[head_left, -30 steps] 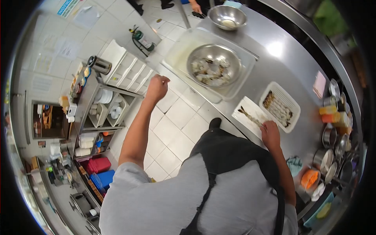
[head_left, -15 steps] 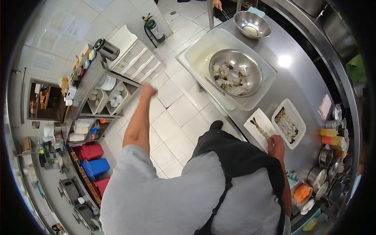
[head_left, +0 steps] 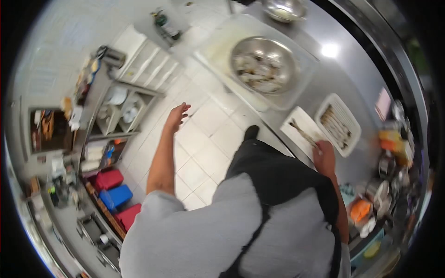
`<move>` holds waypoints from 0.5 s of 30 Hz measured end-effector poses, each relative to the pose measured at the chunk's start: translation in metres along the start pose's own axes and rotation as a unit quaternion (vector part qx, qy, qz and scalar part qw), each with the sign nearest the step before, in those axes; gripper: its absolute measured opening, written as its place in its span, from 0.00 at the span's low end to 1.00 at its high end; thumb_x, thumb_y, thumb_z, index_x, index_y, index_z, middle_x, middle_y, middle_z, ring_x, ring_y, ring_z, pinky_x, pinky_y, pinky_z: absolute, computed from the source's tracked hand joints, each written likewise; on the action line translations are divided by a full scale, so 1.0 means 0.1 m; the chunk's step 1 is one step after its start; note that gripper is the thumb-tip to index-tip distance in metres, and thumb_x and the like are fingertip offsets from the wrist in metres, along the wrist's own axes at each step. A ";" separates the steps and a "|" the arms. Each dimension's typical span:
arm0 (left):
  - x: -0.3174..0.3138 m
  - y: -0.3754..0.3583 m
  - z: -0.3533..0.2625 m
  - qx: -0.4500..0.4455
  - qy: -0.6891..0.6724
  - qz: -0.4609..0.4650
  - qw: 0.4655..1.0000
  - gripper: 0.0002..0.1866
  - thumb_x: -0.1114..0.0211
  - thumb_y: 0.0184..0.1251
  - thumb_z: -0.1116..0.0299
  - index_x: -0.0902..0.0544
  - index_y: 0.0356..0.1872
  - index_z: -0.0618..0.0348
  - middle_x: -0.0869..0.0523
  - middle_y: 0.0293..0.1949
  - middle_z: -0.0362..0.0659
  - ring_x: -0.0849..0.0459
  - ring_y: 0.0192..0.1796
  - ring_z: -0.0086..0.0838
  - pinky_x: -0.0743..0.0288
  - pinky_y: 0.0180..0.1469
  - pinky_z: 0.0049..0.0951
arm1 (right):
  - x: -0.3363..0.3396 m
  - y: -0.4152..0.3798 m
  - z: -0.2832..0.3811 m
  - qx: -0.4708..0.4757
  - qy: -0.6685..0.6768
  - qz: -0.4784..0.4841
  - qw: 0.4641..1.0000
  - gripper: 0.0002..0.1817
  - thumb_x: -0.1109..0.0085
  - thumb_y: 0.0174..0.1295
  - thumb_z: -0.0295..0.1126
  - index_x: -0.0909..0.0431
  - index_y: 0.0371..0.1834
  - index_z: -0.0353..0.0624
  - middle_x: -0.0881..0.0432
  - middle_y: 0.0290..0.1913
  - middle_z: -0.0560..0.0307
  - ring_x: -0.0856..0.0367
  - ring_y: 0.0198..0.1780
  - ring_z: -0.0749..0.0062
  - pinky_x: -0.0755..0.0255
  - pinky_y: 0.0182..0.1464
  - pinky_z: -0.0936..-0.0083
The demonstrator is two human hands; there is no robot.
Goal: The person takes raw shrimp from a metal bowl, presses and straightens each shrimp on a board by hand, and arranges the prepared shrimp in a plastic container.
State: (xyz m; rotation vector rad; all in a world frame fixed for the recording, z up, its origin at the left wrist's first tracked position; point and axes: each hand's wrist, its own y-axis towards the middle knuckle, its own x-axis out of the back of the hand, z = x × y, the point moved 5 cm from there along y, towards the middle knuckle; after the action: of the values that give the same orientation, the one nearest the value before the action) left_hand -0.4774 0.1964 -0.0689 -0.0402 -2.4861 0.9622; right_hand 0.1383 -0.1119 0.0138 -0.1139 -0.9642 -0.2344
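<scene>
My left hand [head_left: 176, 116] is stretched out over the tiled floor, its fingers apart and nothing in them. My right hand [head_left: 324, 155] is closed on one end of a shrimp [head_left: 302, 131] lying on a flat white board [head_left: 290, 121]. Right beside the board stands a white perforated basket [head_left: 353, 124] with several shrimp in rows. Further off, a large steel bowl [head_left: 290, 54] of shrimp rests in a translucent plastic tub [head_left: 303, 87]. Motion blur softens the finger details.
A second steel bowl [head_left: 284, 9] stands at the far end of the steel table [head_left: 345, 76]. Along the right side are sauce bottles [head_left: 394, 141], pans and an orange item [head_left: 360, 211]. A shelf unit [head_left: 106, 134], white drawers [head_left: 150, 58] and a fire extinguisher [head_left: 165, 25] stand leftward.
The view has shifted, with the table now higher and further left. My left hand's fingers have spread. My right hand stays at the shrimp on the board.
</scene>
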 end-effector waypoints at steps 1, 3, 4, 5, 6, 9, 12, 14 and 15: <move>-0.27 -0.27 -0.27 -0.030 0.046 0.094 0.994 0.28 0.31 0.81 0.47 0.10 0.71 0.54 0.05 0.60 0.44 0.09 0.59 0.34 0.21 0.65 0.35 | 0.00 -0.02 -0.03 0.012 -0.006 -0.001 1.000 0.14 0.29 0.67 0.27 0.15 0.54 0.38 0.15 0.51 0.40 0.16 0.56 0.39 0.21 0.61 0.51; -0.89 -0.52 -0.46 -0.134 0.127 0.290 0.939 0.27 0.28 0.83 0.53 0.13 0.73 0.58 0.07 0.64 0.43 0.11 0.67 0.37 0.22 0.73 0.39 | -0.03 -0.06 -0.11 0.021 -0.007 -0.023 0.999 0.14 0.30 0.67 0.29 0.15 0.54 0.39 0.15 0.52 0.40 0.17 0.59 0.38 0.22 0.64 0.48; -1.29 -0.80 -0.61 -0.161 0.122 0.345 0.917 0.26 0.27 0.83 0.55 0.13 0.72 0.59 0.07 0.64 0.44 0.11 0.68 0.37 0.22 0.74 0.40 | 0.01 -0.03 -0.03 -0.006 -0.014 0.015 1.000 0.15 0.30 0.67 0.31 0.16 0.55 0.41 0.15 0.53 0.40 0.19 0.62 0.39 0.23 0.66 0.48; -1.63 -1.30 -0.93 -0.185 0.116 0.391 0.894 0.25 0.26 0.82 0.57 0.12 0.71 0.60 0.07 0.64 0.45 0.11 0.69 0.37 0.22 0.75 0.41 | 0.04 -0.01 0.01 -0.026 -0.012 0.026 0.999 0.15 0.30 0.67 0.31 0.16 0.56 0.42 0.15 0.54 0.41 0.19 0.63 0.39 0.23 0.66 0.49; -1.94 -1.74 -1.20 -0.208 0.110 0.430 0.872 0.24 0.25 0.81 0.60 0.12 0.70 0.61 0.07 0.64 0.45 0.11 0.70 0.37 0.21 0.76 0.42 | 0.06 -0.01 0.02 -0.023 -0.002 0.021 1.000 0.15 0.30 0.67 0.31 0.16 0.55 0.42 0.15 0.53 0.42 0.19 0.62 0.40 0.23 0.66 0.49; -2.86 -2.43 -1.68 -0.454 0.240 0.344 0.786 0.21 0.23 0.76 0.67 0.10 0.66 0.57 0.07 0.62 0.48 0.12 0.68 0.44 0.19 0.71 0.44 | 0.08 0.00 0.09 -0.031 0.016 0.005 0.999 0.14 0.30 0.67 0.31 0.15 0.54 0.42 0.15 0.53 0.43 0.18 0.61 0.41 0.22 0.65 0.50; -3.55 -2.50 -1.69 -0.648 0.301 0.177 0.677 0.15 0.24 0.70 0.69 0.07 0.56 0.55 0.07 0.55 0.49 0.14 0.66 0.46 0.25 0.71 0.52 | 0.03 -0.02 0.02 -0.021 0.017 -0.019 0.999 0.14 0.29 0.66 0.31 0.14 0.54 0.42 0.14 0.52 0.43 0.18 0.60 0.41 0.22 0.65 0.50; -3.89 -2.36 -1.62 -0.683 0.354 0.120 0.628 0.11 0.26 0.68 0.69 0.07 0.50 0.53 0.07 0.50 0.47 0.14 0.64 0.45 0.28 0.69 0.54 | -0.05 -0.03 -0.06 0.006 0.008 -0.034 0.999 0.14 0.29 0.66 0.31 0.14 0.53 0.42 0.14 0.50 0.44 0.17 0.59 0.41 0.22 0.64 0.50; -3.99 -2.23 -1.57 -0.670 0.389 0.130 0.619 0.09 0.26 0.67 0.69 0.07 0.47 0.53 0.08 0.47 0.45 0.14 0.63 0.43 0.30 0.68 0.54 | -0.05 -0.04 -0.06 0.000 0.016 -0.047 0.999 0.12 0.32 0.66 0.30 0.15 0.51 0.42 0.14 0.47 0.44 0.17 0.57 0.41 0.21 0.62 0.49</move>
State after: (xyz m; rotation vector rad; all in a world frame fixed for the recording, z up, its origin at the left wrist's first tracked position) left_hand -0.0233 0.0507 0.0091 -1.0446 -1.7416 -0.9052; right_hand 0.1393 -0.1160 0.0063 -0.0641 -0.9388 -0.3211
